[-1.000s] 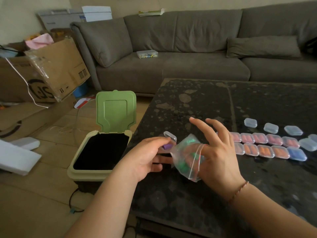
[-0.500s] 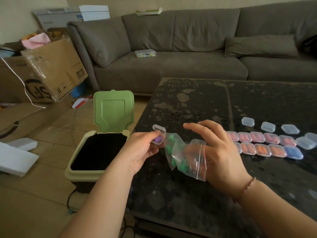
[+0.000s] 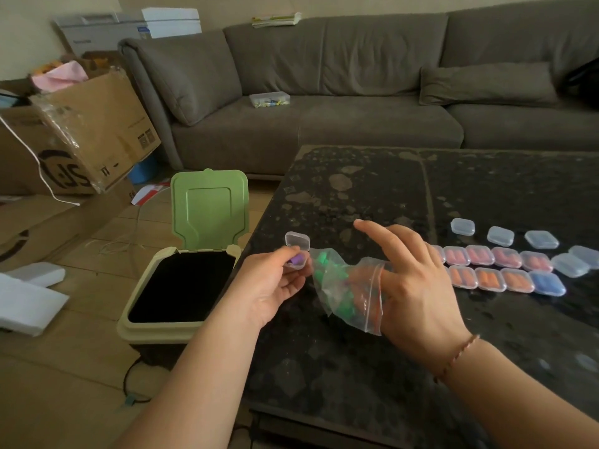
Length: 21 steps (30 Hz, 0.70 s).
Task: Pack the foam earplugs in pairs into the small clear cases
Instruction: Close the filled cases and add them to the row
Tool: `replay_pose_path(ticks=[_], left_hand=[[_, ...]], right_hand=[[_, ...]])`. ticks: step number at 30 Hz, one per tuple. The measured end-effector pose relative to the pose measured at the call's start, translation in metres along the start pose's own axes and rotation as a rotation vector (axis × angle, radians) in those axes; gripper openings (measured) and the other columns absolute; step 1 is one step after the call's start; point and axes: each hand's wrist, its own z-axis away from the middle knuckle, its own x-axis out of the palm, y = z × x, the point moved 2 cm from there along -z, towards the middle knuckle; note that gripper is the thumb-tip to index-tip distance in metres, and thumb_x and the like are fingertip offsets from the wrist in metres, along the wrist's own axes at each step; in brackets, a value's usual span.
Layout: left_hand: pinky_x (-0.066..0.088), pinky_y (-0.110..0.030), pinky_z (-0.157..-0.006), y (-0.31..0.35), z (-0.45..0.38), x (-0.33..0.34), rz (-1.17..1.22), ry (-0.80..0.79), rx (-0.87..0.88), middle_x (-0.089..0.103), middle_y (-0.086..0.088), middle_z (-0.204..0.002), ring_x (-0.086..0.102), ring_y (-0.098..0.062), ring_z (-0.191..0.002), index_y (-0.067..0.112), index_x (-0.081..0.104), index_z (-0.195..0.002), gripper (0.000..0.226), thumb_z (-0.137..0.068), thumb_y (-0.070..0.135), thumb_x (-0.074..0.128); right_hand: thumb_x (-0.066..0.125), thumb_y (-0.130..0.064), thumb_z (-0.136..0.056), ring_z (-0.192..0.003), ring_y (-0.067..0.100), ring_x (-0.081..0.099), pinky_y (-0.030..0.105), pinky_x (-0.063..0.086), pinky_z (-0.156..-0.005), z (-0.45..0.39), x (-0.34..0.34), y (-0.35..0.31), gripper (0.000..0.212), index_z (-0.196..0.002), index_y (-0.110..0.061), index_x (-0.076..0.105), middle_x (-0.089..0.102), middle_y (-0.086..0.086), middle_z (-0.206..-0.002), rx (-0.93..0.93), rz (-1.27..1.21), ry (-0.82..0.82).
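While the left hand point(image 3: 275, 286) pinches an open case point(image 3: 296, 251) with a purple plug point(image 3: 297, 259) in it, the right hand point(image 3: 411, 280) has its lower fingers inside the bag point(image 3: 346, 286) mouth; index and middle are splayed straight above it, and what the hidden fingers hold I cannot tell. Versus a second ago the bag has swung from bunched under the right palm to stretched out toward the case, its closed end almost touching it, and the case has shifted left and up slightly. Reads as fishing for the second plug: pair half done, lid up. Green and orange plugs show in the bag; no purple visible, so a match may be hard to find. Both hands work above the table's point(image 3: 324, 196) left edge, bin point(image 3: 181, 286) open right below, so a dropped plug could land there. Filled cases point(image 3: 496, 270) sit in two rows just right of the right hand, empties point(image 3: 500, 236) behind. Table's far half is open room.
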Motion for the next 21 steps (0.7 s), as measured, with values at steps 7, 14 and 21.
replay_pose_path(ticks=[7,14,21], left_hand=[[0.054,-0.030,-0.068,-0.0009,0.0011,-0.0012,0.031,0.013,-0.010,0.076,-0.010,-0.085,0.073,-0.016,-0.072,0.002,0.070,-0.108,0.020,-0.092,0.012,0.065],[0.055,-0.031,-0.072,0.0001,0.0007,-0.0036,0.083,0.103,0.017,0.074,-0.010,-0.085,0.070,-0.018,-0.077,0.002,0.070,-0.106,0.017,-0.092,0.010,0.066],[0.055,-0.030,-0.072,0.0036,-0.0030,-0.0071,0.024,0.123,0.058,0.074,-0.011,-0.092,0.070,-0.017,-0.080,0.002,0.070,-0.113,0.024,-0.091,0.013,0.067]], right_hand=[[0.076,-0.029,-0.062,-0.092,0.024,0.065,0.038,0.056,-0.055,0.0040,0.0046,0.0061,0.021,-0.074,-0.011,0.075,0.060,0.004,-0.128,0.038,-0.121,-0.013],[0.085,-0.024,-0.063,-0.094,0.020,0.062,0.031,0.052,-0.048,0.0039,0.0066,-0.0013,0.017,-0.073,-0.015,0.074,0.056,0.002,-0.133,0.030,-0.121,0.012],[0.067,-0.024,-0.076,-0.082,0.018,0.063,0.032,0.051,-0.050,0.0066,0.0064,0.0062,0.003,-0.076,-0.022,0.070,0.066,-0.008,-0.106,0.101,-0.123,-0.049]])
